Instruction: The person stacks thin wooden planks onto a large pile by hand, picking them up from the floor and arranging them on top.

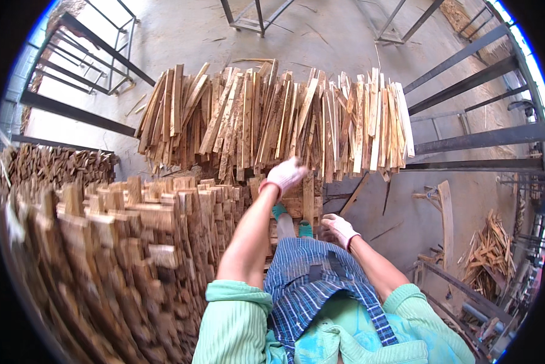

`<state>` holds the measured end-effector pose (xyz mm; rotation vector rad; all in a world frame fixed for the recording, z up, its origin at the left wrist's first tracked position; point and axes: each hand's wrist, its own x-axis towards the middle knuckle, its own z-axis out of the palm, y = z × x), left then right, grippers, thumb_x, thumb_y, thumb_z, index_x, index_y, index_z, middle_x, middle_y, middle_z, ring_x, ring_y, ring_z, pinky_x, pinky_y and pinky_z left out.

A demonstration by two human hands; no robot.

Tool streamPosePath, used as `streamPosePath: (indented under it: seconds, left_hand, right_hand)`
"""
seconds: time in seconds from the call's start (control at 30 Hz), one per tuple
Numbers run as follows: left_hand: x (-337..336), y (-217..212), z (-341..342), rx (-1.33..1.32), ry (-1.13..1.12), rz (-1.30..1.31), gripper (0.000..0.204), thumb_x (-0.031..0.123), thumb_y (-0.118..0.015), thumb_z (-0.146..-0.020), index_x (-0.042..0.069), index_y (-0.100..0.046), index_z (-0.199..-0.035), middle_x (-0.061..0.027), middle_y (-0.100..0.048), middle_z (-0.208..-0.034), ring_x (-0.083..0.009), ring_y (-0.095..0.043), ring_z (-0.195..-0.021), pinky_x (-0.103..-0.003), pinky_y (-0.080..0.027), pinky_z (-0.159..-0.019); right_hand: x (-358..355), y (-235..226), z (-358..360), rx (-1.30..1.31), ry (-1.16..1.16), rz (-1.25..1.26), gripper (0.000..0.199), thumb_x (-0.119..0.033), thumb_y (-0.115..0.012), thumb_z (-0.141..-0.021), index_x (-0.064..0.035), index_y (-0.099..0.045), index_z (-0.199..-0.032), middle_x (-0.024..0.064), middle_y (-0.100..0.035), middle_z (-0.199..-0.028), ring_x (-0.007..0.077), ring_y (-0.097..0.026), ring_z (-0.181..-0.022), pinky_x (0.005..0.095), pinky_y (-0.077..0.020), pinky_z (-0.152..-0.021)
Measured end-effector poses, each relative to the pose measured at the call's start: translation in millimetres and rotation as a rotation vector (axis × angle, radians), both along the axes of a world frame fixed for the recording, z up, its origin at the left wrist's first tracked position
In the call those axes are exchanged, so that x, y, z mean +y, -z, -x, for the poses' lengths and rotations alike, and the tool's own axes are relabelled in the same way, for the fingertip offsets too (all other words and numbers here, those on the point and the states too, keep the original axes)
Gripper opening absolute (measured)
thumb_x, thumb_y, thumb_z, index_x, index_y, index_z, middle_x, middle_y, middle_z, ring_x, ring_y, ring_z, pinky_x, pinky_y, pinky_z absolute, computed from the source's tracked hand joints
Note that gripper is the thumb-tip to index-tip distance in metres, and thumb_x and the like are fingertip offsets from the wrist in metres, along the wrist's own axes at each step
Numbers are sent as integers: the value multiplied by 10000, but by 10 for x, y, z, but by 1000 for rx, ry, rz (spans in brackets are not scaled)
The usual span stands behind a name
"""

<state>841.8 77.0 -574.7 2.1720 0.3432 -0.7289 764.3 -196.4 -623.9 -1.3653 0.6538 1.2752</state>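
A long row of rough wooden strips (pixel 272 115) lies side by side in front of me, their near ends uneven. My left hand (pixel 286 173), in a white glove with a red cuff, is stretched out at the near edge of this row. Its fingers look apart but slightly blurred, and I see nothing held in them. Lower and to the right, my right hand (pixel 339 230) wears a similar glove. Its fingers are loosely bent and apart, with no strip in them. Beside my left arm rises a tall stack of short wooden pieces (pixel 163 255), ends toward me.
Dark metal frames (pixel 478 142) flank the row at right, with another metal frame (pixel 84 112) at left. A heap of wood scraps (pixel 491 255) lies at far right. Another wood stack (pixel 60 164) stands at left. Loose strips lie on the concrete floor (pixel 369 212).
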Motion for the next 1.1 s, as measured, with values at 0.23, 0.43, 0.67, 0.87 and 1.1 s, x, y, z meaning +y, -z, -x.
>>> streamPosePath:
  seconds: [0.23,0.43,0.67,0.87,1.1]
  left_hand:
    - [658,1900,228,134,-431,166,530,410,-552,-900,34,-608,-1269,-189,-671,-1170,-292,-636,-1081,-361,-482,-950]
    - [1962,2977,-136,84,-796,-153,463,387,-540,-939,24,-590,-1222,-192,-676,-1103,-308,-644,-1001,-372,-493,-908]
    - [3087,4491,-218,231,-958,-608,838,697,-454,-914,-14,-456,-1357,-306,-554,-1308,-430,-611,-1135,-521,-514,-892]
    - [3335,5175,-51,300,-1198,-269,1032,818,-394,-857,-16,-320,-1459,-322,-485,-1400,-444,-480,-1299,-498,-404,-1045]
    - [2554,4770,-607,353,-892,15,1121,895,-316,-812,77,-220,-1573,-257,-371,-1534,-403,-314,-1449,-436,-248,-1181]
  right_hand:
    - [650,742,-520,-110,-4,174,456,-187,-595,-939,-47,-505,-1364,61,-612,-897,135,-599,-688,270,-465,-535]
    - [1932,1546,-1150,-190,-482,87,580,-346,-580,-921,-64,-492,-1421,85,-694,-1006,148,-649,-824,307,-522,-755]
    - [3257,3286,-2255,-489,-613,140,824,-347,-641,-907,-39,-231,-1552,291,-403,-1500,349,-501,-1311,418,-426,-1074]
    - [4159,3389,-2499,-292,-668,235,1151,-636,-690,-808,-139,-14,-1596,301,0,-1613,470,-191,-1470,551,-253,-1183]
    - [4069,3805,-2650,-327,-520,298,1315,-801,-672,-696,-24,-82,-1578,351,-217,-1551,472,-307,-1423,516,-333,-1135]
